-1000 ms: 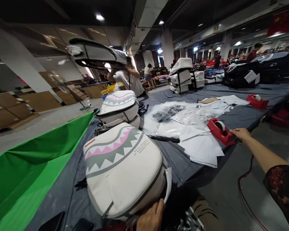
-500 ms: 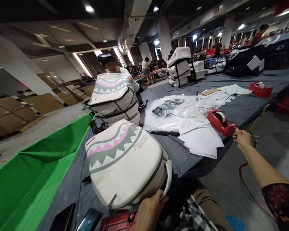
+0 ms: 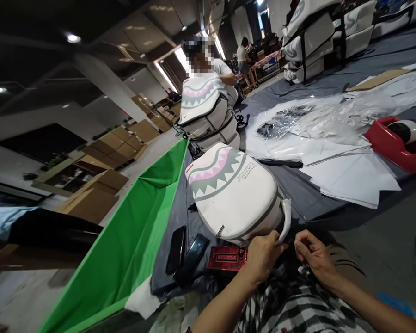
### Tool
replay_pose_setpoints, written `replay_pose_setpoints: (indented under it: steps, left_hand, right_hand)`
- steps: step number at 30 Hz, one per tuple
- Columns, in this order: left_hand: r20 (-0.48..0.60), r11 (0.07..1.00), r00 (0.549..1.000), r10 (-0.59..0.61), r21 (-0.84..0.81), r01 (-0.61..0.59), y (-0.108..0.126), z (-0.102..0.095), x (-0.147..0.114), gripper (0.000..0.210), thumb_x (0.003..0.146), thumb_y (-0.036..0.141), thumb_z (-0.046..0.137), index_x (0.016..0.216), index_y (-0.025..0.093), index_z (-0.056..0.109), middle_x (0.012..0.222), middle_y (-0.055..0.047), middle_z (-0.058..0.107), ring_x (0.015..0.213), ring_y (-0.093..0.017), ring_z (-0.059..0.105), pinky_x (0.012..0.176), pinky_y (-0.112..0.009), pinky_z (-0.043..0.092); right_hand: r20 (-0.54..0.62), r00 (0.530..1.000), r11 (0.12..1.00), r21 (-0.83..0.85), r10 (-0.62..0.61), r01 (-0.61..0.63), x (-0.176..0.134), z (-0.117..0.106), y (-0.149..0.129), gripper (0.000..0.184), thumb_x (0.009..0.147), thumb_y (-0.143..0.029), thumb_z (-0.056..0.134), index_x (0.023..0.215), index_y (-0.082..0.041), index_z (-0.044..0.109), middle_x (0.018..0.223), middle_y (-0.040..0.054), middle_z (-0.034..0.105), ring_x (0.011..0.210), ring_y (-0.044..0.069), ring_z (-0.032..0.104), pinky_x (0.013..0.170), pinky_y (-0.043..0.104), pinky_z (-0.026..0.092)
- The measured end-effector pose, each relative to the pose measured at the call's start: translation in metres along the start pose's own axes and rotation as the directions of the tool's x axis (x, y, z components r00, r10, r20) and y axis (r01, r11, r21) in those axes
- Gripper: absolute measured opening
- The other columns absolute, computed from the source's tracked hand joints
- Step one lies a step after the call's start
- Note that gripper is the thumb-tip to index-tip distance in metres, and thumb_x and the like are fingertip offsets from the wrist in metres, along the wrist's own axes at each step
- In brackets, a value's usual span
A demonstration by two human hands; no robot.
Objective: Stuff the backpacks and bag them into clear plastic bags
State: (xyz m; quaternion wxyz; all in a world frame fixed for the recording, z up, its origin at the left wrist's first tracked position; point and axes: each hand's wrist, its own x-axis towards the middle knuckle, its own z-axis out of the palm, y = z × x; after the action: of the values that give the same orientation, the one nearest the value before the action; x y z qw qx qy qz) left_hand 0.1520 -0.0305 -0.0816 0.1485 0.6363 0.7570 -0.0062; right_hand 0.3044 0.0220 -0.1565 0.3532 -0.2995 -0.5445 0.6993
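Observation:
A white backpack [image 3: 235,199] with a pink and grey zigzag pattern lies front up on the dark table cover. My left hand [image 3: 263,256] is closed at its near end, gripping the base of the carry handle [image 3: 286,217], which is wrapped in white film. Just right of it, my right hand [image 3: 314,256] hovers apart from the handle with its fingers curled into a pinch. Whatever those fingers hold is too small to make out. By my left hand sits a red box [image 3: 227,258], partly covered by the hand.
Two phones [image 3: 190,259] lie left of the red box. A green fabric-lined bin [image 3: 131,240] borders the table's left side. Stacked backpacks [image 3: 208,111] stand beyond, near a seated co-worker [image 3: 225,74]. Plastic bags and white papers [image 3: 353,180] lie right, beside a red tape dispenser [image 3: 402,143].
My right hand has moved left from the tape dispenser's front end to beside the backpack's handle. My left hand still grips the handle's base. The view has swung left.

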Motion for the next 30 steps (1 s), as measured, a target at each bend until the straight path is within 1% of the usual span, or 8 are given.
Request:
replay_pose_setpoints:
  steps: [4, 7, 10, 13, 18, 22, 25, 30]
  left_hand:
    - [-0.014, 0.983, 0.998, 0.069, -0.167, -0.070, -0.002, -0.006, -0.005, 0.026, 0.083, 0.036, 0.076, 0.097, 0.019, 0.062, 0.083, -0.002, 0.077, 0.077, -0.022, 0.074, 0.057, -0.025, 0.034]
    - [-0.025, 0.960, 0.995, 0.101, -0.259, -0.104, -0.004, -0.008, -0.006, 0.040, 0.073, 0.047, 0.082, 0.092, 0.019, 0.060, 0.082, -0.001, 0.076, 0.073, -0.021, 0.072, 0.055, -0.024, 0.035]
    - [-0.030, 0.978, 0.996, 0.082, -0.188, -0.086, -0.005, -0.006, -0.005, 0.034, 0.089, 0.051, 0.068, 0.096, 0.019, 0.061, 0.083, -0.005, 0.076, 0.077, -0.024, 0.073, 0.058, -0.026, 0.037]
    - [-0.006, 0.995, 0.999, 0.046, -0.087, -0.046, -0.004, -0.003, -0.003, 0.022, 0.102, 0.035, 0.049, 0.101, 0.018, 0.063, 0.087, -0.008, 0.077, 0.080, -0.025, 0.074, 0.060, -0.027, 0.039]
    - [0.005, 0.985, 0.999, 0.047, -0.166, -0.046, -0.003, -0.004, -0.002, 0.026, 0.101, 0.026, 0.050, 0.126, 0.023, 0.058, 0.088, -0.003, 0.077, 0.075, -0.020, 0.073, 0.062, -0.024, 0.043]
    - [0.022, 0.972, 0.997, 0.070, -0.227, -0.063, -0.003, -0.010, -0.002, 0.026, 0.102, 0.025, 0.047, 0.123, 0.025, 0.061, 0.080, 0.001, 0.075, 0.068, -0.017, 0.070, 0.061, -0.022, 0.044]
    - [0.027, 0.965, 0.998, 0.058, -0.256, -0.049, -0.001, -0.014, -0.004, 0.026, 0.103, 0.028, 0.042, 0.120, 0.026, 0.063, 0.077, 0.002, 0.074, 0.061, -0.014, 0.067, 0.059, -0.020, 0.044]
    - [0.028, 0.984, 0.999, 0.039, -0.176, -0.034, 0.002, -0.015, -0.005, 0.027, 0.103, 0.030, 0.044, 0.122, 0.026, 0.062, 0.081, -0.001, 0.076, 0.067, -0.017, 0.070, 0.059, -0.021, 0.044]
  right_hand:
    - [0.033, 0.999, 0.999, -0.033, 0.017, -0.016, 0.006, 0.002, 0.008, 0.056, 0.081, -0.075, 0.062, 0.077, -0.020, 0.053, 0.055, -0.0069, 0.041, 0.048, 0.008, 0.033, 0.046, 0.021, 0.030]
    - [0.013, 0.999, 0.999, -0.022, 0.033, -0.033, 0.010, 0.005, 0.013, 0.057, 0.079, -0.076, 0.065, 0.077, -0.020, 0.052, 0.056, -0.0067, 0.042, 0.049, 0.008, 0.035, 0.046, 0.021, 0.031]
    - [0.016, 0.997, 0.997, 0.017, 0.079, -0.080, 0.015, 0.010, 0.019, 0.062, 0.074, -0.082, 0.064, 0.077, -0.022, 0.049, 0.054, -0.0080, 0.039, 0.046, 0.007, 0.032, 0.041, 0.020, 0.027]
    - [0.061, 0.993, 0.993, 0.044, 0.104, -0.107, 0.017, 0.010, 0.024, 0.062, 0.074, -0.082, 0.063, 0.078, -0.022, 0.047, 0.055, -0.0082, 0.038, 0.045, 0.007, 0.031, 0.039, 0.019, 0.026]
    - [0.146, 0.989, 1.000, -0.001, 0.020, -0.020, 0.020, 0.000, 0.026, 0.048, 0.085, -0.069, 0.060, 0.084, -0.021, 0.055, 0.072, -0.0015, 0.055, 0.058, 0.011, 0.047, 0.051, 0.022, 0.044]
    - [0.140, 0.990, 1.000, 0.006, 0.029, -0.030, 0.035, 0.004, 0.024, 0.039, 0.076, -0.056, 0.072, 0.085, -0.021, 0.058, 0.080, 0.0012, 0.064, 0.073, 0.016, 0.058, 0.072, 0.029, 0.052]
    - [0.171, 0.977, 0.990, 0.050, 0.124, -0.134, 0.045, 0.012, 0.023, 0.043, 0.068, -0.054, 0.076, 0.088, -0.020, 0.059, 0.071, -0.0013, 0.062, 0.060, 0.014, 0.053, 0.058, 0.027, 0.048]
    - [0.130, 0.957, 0.956, 0.105, 0.259, -0.273, 0.026, 0.010, 0.015, 0.052, 0.069, -0.060, 0.077, 0.092, -0.018, 0.060, 0.053, -0.0081, 0.044, 0.044, 0.006, 0.031, 0.041, 0.018, 0.024]
